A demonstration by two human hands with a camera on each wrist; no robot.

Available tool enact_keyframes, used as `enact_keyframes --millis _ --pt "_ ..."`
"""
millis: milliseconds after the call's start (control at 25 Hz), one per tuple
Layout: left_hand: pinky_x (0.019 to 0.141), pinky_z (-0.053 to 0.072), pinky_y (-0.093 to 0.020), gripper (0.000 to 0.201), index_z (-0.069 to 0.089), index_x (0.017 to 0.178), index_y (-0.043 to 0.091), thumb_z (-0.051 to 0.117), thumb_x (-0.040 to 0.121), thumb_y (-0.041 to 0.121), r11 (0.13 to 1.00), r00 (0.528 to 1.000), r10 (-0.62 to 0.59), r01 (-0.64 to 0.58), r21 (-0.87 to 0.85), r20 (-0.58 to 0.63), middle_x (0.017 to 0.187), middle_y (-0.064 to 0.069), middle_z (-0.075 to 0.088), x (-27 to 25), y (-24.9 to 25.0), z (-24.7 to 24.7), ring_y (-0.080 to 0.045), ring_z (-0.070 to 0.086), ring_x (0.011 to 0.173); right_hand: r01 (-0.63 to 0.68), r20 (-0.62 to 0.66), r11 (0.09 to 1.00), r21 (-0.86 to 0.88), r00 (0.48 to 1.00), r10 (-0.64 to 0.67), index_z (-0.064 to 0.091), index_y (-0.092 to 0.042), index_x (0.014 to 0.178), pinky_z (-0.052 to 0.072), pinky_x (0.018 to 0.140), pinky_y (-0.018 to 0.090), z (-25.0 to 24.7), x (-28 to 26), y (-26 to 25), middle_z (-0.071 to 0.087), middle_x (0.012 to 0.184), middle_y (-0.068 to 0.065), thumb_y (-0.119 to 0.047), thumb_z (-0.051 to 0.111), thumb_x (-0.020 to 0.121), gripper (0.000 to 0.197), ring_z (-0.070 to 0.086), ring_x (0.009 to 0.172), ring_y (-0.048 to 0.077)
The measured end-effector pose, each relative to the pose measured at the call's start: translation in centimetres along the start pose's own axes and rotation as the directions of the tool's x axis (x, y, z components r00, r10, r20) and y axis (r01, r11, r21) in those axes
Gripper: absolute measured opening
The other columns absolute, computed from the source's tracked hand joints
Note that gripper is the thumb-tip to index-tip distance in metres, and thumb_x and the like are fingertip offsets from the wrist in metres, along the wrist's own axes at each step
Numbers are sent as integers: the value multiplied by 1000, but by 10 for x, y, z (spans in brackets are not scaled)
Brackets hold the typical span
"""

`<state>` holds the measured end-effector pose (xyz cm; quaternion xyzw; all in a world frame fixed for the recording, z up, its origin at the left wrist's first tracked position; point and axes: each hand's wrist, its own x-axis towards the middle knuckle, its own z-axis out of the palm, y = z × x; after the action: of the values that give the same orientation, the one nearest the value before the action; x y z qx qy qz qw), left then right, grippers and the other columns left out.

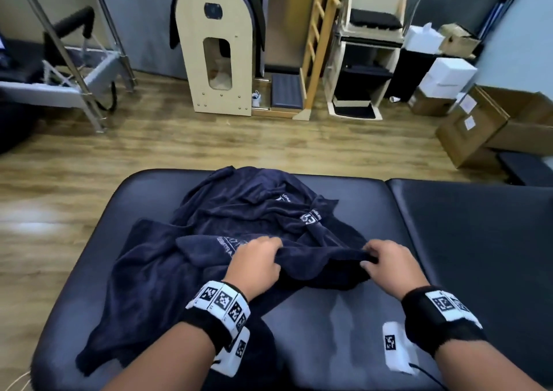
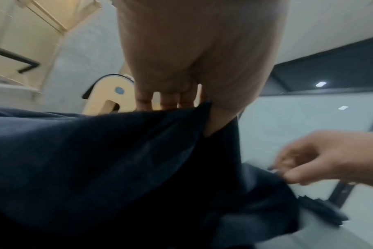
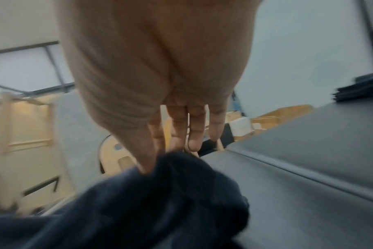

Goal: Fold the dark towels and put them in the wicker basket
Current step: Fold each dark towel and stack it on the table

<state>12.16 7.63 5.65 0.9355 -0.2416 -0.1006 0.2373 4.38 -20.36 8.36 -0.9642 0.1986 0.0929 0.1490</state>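
A heap of dark navy towels (image 1: 245,211) with white lettering lies crumpled on a black padded table (image 1: 329,316). My left hand (image 1: 257,262) grips the near edge of the top towel (image 2: 117,160), thumb under the cloth and fingers over it. My right hand (image 1: 386,259) pinches the same edge (image 3: 170,193) a little to the right, between thumb and fingertips. The edge is stretched between both hands, slightly lifted off the table. In the left wrist view my right hand (image 2: 322,158) shows at the right, holding the cloth. No wicker basket is in view.
A second black padded section (image 1: 478,256) adjoins the table on the right, with folded dark cloth (image 3: 360,91) at its far end. Beyond the table lie wooden floor (image 1: 209,142), a wooden arched barrel (image 1: 215,49), a metal frame (image 1: 74,70) and cardboard boxes (image 1: 478,124).
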Motion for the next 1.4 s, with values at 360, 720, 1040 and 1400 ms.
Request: enact_keyframes --millis 360,720,1040,1400 --pt "82 40 -40 17 57 98 22 53 82 24 944 995 92 -96 316 29 103 -2 62 20 155 50 -29 60 101 305 36 949 81 951 -309 48 -23 89 47 72 39 -20 -12 41 70 93 7 -19 57 77 15 63 95 39" --pt "79 39 -39 22 52 96 24 53 75 16 921 997 -65 76 381 -43 98 1 61 36 250 96 -28 61 98 10 -128 949 314 991 32 54 -23 77 48 67 34 -78 -3 232 65 74 -1 -13 57 70 12 57 77 33" --pt "88 51 -35 33 66 101 28 49 74 16 1000 998 16 -16 6 57 99 -1 73 74 317 110 -28 62 100 112 -113 945 307 990 -80 62 -28 117 51 96 37 -78 -8 270 66 114 0 -44 60 77 43 63 110 24" --pt "73 49 -35 9 58 77 22 50 78 25 978 947 190 -205 33 259 90 -11 69 121 358 120 -35 62 94 210 -148 966 150 971 -188 43 -30 107 47 76 38 -94 -20 230 50 108 -7 -48 55 74 40 59 101 24"
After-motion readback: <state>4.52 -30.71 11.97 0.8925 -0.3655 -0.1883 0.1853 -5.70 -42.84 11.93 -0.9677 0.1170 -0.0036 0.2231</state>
